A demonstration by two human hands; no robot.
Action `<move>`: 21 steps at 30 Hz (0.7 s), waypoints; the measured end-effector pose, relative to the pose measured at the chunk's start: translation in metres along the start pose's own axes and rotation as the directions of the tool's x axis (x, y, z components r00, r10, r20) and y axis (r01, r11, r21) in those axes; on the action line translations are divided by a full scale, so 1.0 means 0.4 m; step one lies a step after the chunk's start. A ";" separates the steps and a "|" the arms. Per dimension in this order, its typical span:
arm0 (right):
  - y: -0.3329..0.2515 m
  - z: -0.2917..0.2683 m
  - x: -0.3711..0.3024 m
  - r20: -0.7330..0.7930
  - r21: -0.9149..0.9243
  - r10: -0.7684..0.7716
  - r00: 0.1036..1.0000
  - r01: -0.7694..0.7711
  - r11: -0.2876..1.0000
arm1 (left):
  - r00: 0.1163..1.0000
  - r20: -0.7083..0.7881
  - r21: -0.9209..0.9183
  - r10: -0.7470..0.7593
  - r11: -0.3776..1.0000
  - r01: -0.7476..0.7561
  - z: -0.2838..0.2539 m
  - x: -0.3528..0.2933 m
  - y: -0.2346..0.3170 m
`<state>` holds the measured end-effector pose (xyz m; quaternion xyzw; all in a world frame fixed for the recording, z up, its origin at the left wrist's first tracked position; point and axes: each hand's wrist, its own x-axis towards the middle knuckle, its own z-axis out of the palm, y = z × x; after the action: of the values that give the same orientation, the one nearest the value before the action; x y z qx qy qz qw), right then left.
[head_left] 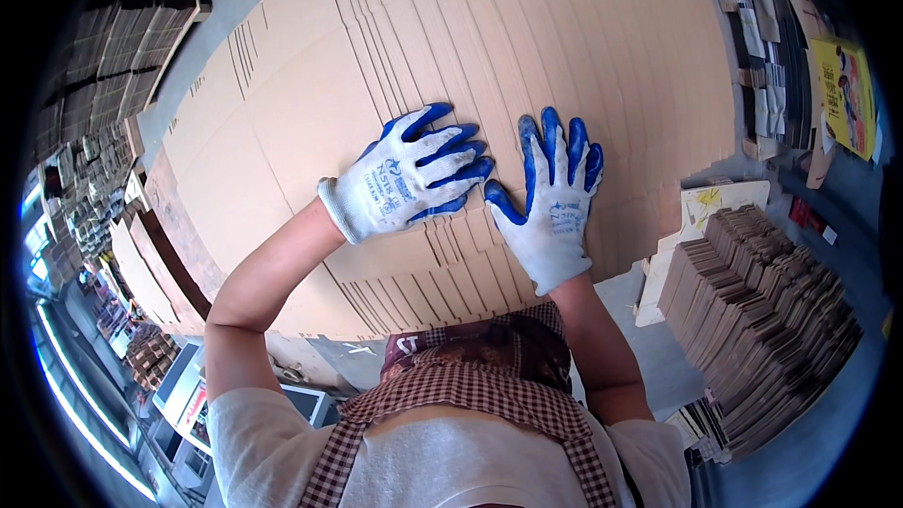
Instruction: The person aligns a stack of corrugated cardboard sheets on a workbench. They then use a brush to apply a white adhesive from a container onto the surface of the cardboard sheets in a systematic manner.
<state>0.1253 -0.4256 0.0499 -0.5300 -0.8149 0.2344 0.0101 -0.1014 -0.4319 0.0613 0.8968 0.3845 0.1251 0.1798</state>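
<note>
Brown cardboard sheets [273, 85] lie fanned out before me, overlapping like shingles with their edges stepped from left to right. My left hand [409, 169], in a white work glove with blue coated fingers, rests on the middle of the sheets, its fingers spread and pointing right. Just right of it my right hand [550, 198], gloved the same way, presses flat on the cardboard, fingers apart and pointing away from me. The two hands nearly meet at the left fingertips and right thumb. Neither holds anything; their palms are hidden.
Stacked flat cardboard [752, 310] stands at the lower right on the floor. More stacks [113, 38] line the upper left. A yellow printed box [844, 94] is at the far right. Grey and white equipment [183, 400] stands at the lower left.
</note>
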 end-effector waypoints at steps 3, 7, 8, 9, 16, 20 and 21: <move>-0.003 0.002 0.001 -0.009 -0.003 0.000 1.000 0.000 1.000 | 0.999 -0.041 0.035 0.020 0.999 -0.018 0.013 -0.006 -0.006; -0.003 0.004 0.003 -0.010 -0.012 0.009 1.000 -0.009 1.000 | 0.999 -0.019 0.065 0.030 0.997 -0.029 0.025 -0.008 -0.011; -0.002 0.003 0.004 -0.013 -0.006 0.005 1.000 -0.005 1.000 | 1.000 -0.010 0.076 0.030 0.997 -0.029 0.025 -0.007 -0.012; -0.001 0.003 0.003 -0.016 0.000 0.002 1.000 -0.002 1.000 | 1.000 -0.010 0.077 0.028 0.997 -0.027 0.023 -0.007 -0.012; -0.001 0.000 0.006 -0.029 0.002 0.001 1.000 -0.001 1.000 | 0.999 -0.047 0.038 0.021 0.999 -0.020 0.018 -0.016 -0.011; -0.002 -0.001 0.005 -0.026 -0.003 0.005 1.000 -0.005 1.000 | 0.998 -0.049 -0.052 -0.031 0.998 0.029 -0.016 -0.027 0.004; -0.002 -0.004 0.005 -0.027 0.003 0.004 1.000 -0.004 1.000 | 0.998 -0.048 -0.038 -0.046 0.998 0.044 -0.019 -0.050 0.003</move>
<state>0.1243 -0.4235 0.0512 -0.5347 -0.8133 0.2284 0.0215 -0.1169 -0.4458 0.0671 0.8811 0.4066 0.1502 0.1895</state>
